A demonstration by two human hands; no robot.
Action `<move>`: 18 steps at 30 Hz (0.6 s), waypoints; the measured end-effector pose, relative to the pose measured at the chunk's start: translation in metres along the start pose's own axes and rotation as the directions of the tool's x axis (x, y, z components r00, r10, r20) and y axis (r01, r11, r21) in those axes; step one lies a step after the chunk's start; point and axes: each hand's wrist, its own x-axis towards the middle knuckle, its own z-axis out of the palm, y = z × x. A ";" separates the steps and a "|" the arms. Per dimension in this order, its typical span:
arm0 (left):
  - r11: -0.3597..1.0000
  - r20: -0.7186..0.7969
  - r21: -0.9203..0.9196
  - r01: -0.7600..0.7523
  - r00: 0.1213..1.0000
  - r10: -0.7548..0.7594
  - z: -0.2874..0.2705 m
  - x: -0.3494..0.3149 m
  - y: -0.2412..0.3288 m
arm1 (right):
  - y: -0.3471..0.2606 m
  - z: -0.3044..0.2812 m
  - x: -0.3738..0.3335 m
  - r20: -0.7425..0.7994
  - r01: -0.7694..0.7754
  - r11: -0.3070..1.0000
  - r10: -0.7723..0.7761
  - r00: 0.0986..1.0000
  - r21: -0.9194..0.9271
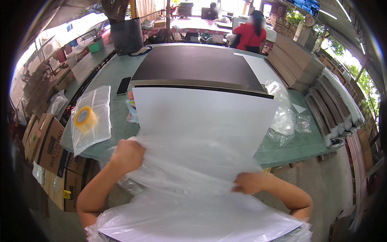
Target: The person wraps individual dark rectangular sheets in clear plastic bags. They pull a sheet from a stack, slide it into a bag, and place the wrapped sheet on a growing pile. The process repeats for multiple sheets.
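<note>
A large white sheet or pad with a dark far edge slopes up in front of me against the table. Its near part lies under a clear plastic bag, which spreads down toward my body over more white sheet. My left hand is closed on the bag's left side. On the right side, my right hand pinches the plastic with curled fingers, a little blurred. A stack of dark-topped boards lies flat on the table just beyond the white sheet.
On the green table, a yellow tape roll rests on flat clear bags beside a black phone. Crumpled plastic and stacked cardboard are at right; cartons stand at left. A person in red is beyond.
</note>
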 end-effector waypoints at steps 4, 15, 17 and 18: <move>1.000 0.046 0.018 -0.008 0.999 0.007 0.000 -0.010 0.012 | -0.001 -0.043 -0.032 -0.708 -0.359 0.738 -0.223 0.670 -0.572; 0.951 -0.132 0.223 -0.214 0.960 0.247 -0.027 -0.029 0.024 | 0.026 -0.070 -0.041 -0.248 -0.352 0.922 0.307 0.919 -0.163; 0.748 -0.334 0.117 -0.653 0.683 0.649 -0.033 -0.050 0.067 | 0.079 -0.063 -0.038 -0.584 -0.315 0.949 0.249 0.773 -0.013; 0.555 -0.378 -0.043 -0.830 0.528 0.760 -0.047 -0.053 0.088 | 0.072 -0.065 -0.038 -0.614 -0.434 0.880 0.236 0.753 -0.194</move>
